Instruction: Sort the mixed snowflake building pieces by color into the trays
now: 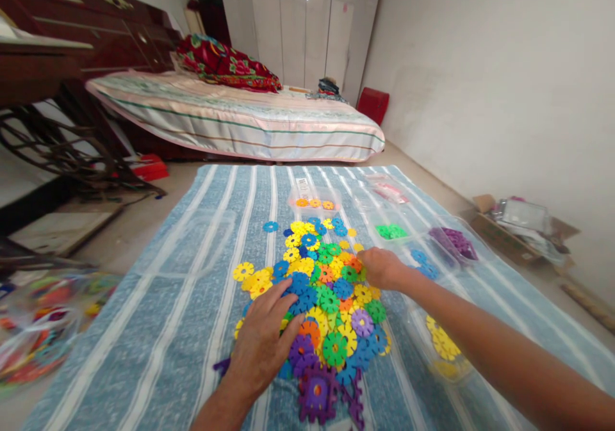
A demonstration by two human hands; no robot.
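A heap of notched plastic discs (pixel 328 300) in yellow, blue, green, orange and purple lies on the blue striped cloth. My left hand (pixel 266 335) rests over the heap's left side, fingers apart, its fingertips by some blue discs (pixel 302 290). My right hand (pixel 382 268) is at the heap's right edge with its fingers curled together beside an orange disc (pixel 354 263). Whatever its fingers hold, if anything, is hidden. Purple square toothed pieces (pixel 318 394) lie at the heap's near end.
Clear containers hold sorted pieces: orange discs (pixel 314 204) at the back, green pieces (pixel 391 231), purple pieces (pixel 454 243), blue discs (pixel 425 264) and yellow discs (pixel 442 339) on the right. A transparent tray (pixel 202 242) sits left. Beyond stands a bed (pixel 240 120).
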